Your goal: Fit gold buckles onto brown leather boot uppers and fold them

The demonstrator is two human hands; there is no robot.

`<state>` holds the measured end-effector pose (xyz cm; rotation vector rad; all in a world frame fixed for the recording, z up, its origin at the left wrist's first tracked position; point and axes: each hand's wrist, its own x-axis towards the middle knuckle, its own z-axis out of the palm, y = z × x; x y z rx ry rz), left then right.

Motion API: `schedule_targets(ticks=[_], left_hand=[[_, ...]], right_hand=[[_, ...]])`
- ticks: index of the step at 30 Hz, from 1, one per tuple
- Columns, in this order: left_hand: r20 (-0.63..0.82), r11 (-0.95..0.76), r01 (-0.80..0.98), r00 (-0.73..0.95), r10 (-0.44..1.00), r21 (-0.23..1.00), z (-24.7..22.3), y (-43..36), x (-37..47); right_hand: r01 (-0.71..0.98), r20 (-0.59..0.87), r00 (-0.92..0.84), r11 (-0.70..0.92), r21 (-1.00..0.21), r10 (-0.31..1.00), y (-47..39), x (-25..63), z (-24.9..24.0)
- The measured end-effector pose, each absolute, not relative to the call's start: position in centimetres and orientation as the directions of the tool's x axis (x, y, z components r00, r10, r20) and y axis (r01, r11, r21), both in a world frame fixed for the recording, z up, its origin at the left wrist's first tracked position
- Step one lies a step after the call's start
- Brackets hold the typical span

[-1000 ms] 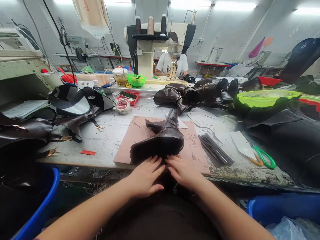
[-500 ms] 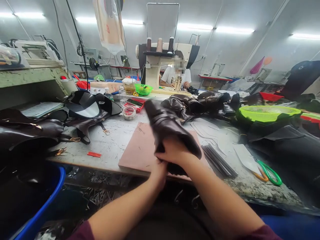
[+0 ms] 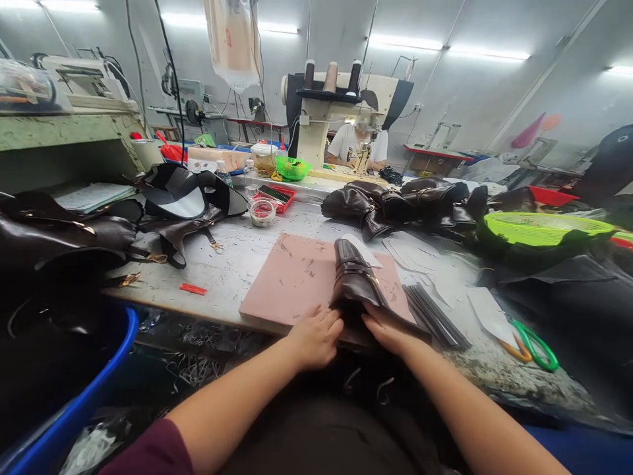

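A dark brown leather boot upper (image 3: 357, 280) with straps and a small buckle lies on the pink board (image 3: 291, 277), its toe end pointing away from me. My left hand (image 3: 317, 335) is closed at the near left edge of its opening, fingers curled on the leather. On the right side, my right hand (image 3: 388, 330) grips the opening's edge, with some fingers hidden under or inside the leather. A white paper piece (image 3: 363, 251) shows beside the upper's far end.
More dark uppers (image 3: 376, 204) lie behind the board and at left. Grey strips (image 3: 438, 316), green-handled scissors (image 3: 534, 346) and a lime basket (image 3: 544, 227) are at right. A blue bin (image 3: 113, 363) stands front left. A person (image 3: 339, 145) sits at a sewing machine (image 3: 311, 132).
The boot upper has come down from above the board to lie on it. My hands have moved apart, now at either side of its opening. The view has shifted slightly.
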<state>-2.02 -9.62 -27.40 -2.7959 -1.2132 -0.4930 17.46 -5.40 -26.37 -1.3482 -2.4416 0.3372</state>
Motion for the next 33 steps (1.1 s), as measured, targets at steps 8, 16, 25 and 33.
schedule_targets(ticks=[8, 16, 25, 33], left_hand=[[0.313, -0.716, 0.697, 0.685, 0.658, -0.021, -25.6, -9.3, -0.7], [0.152, -0.385, 0.822, 0.355, 0.922, 0.420, -24.5, -10.6, 1.9], [-0.191, 0.120, 0.383, 0.151, 0.970, 0.916, -22.5, -7.8, 3.3], [-0.181, 0.112, 0.297, 0.218, 0.959, 0.948, -23.4, -8.8, 2.7]], right_hand=[[0.800, 0.343, -0.498, 0.575, -0.172, 0.797, -8.1, 17.8, -29.1], [0.788, 0.248, -0.457, 0.518, -0.334, 0.854, -8.5, 17.4, -28.3], [0.769, 0.299, -0.337, 0.444, -0.459, 0.893, -9.3, 16.2, -27.3], [0.753, 0.164, -0.156, 0.225, -0.618, 0.974, -8.8, 16.6, -25.6]])
